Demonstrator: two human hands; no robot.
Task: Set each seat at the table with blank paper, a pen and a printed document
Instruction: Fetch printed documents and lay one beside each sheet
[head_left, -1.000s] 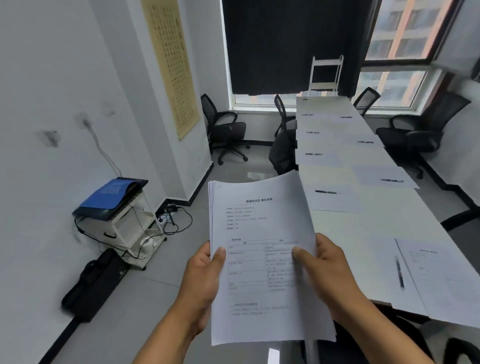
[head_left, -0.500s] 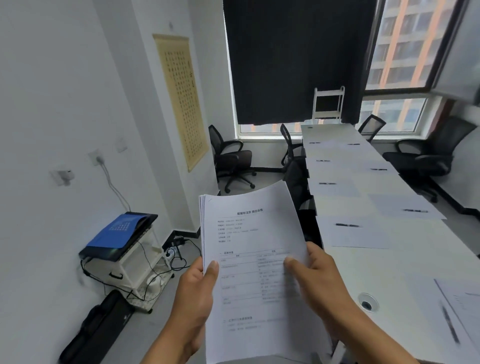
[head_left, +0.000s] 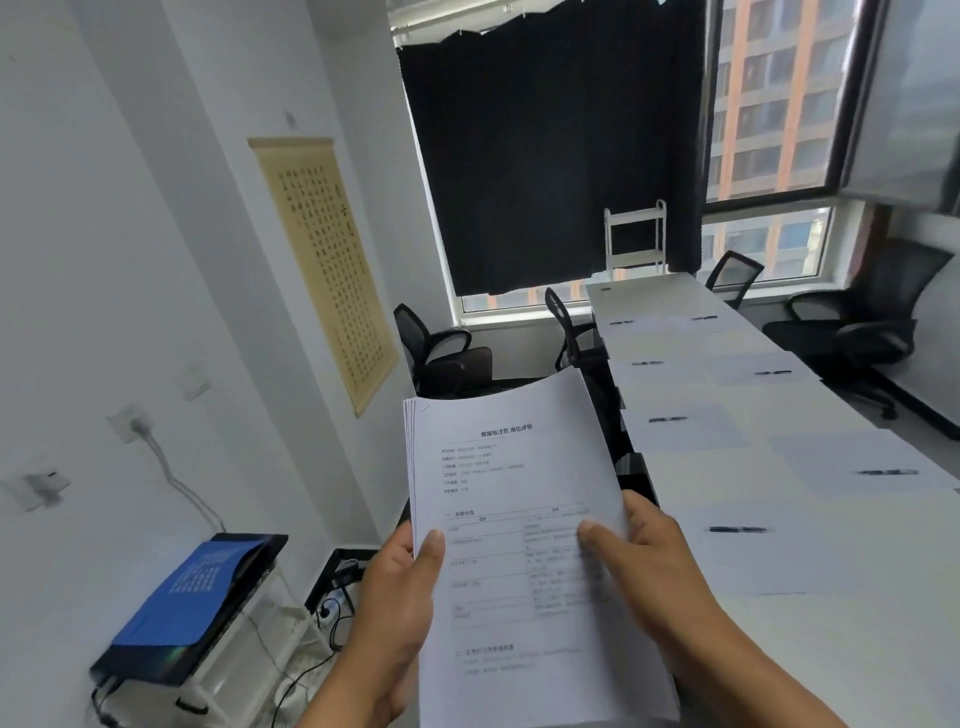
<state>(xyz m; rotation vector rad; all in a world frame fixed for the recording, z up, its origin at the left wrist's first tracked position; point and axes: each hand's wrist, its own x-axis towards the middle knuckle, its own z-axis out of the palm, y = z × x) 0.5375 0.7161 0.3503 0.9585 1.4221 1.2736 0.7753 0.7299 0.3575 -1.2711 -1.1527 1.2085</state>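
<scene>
The left hand (head_left: 397, 618) gripped the stack of printed documents (head_left: 519, 545) by its left edge, thumb pressed on the top sheet and fingers curled behind, while the right hand (head_left: 652, 566) held the stack's right edge, its thumb lying across the printed table in the middle of the page and its other fingers hidden behind the paper. The stack was held in the air, clear of the long white table (head_left: 841, 649) and just off its left edge, with the top page facing up and the edges of several sheets fanned at the upper left corner. On the tabletop, blank sheets lay in two rows along the left and right edges, each with a dark pen on it: the nearest sheet (head_left: 753, 551) at the left edge carried a pen (head_left: 737, 530), the next one along that edge (head_left: 680, 431) another pen (head_left: 667, 419), and a sheet (head_left: 852, 462) toward the right edge a third pen (head_left: 888, 473); further sheets and pens continued toward the far end, too blurred to count. Black office chairs (head_left: 441, 353) stood along both sides of the table. A black curtain (head_left: 550, 166) covered part of the window at the far end, a scroll (head_left: 327, 270) hung on the left wall, and a blue folder (head_left: 192, 592) lay on a small white stand at the lower left
</scene>
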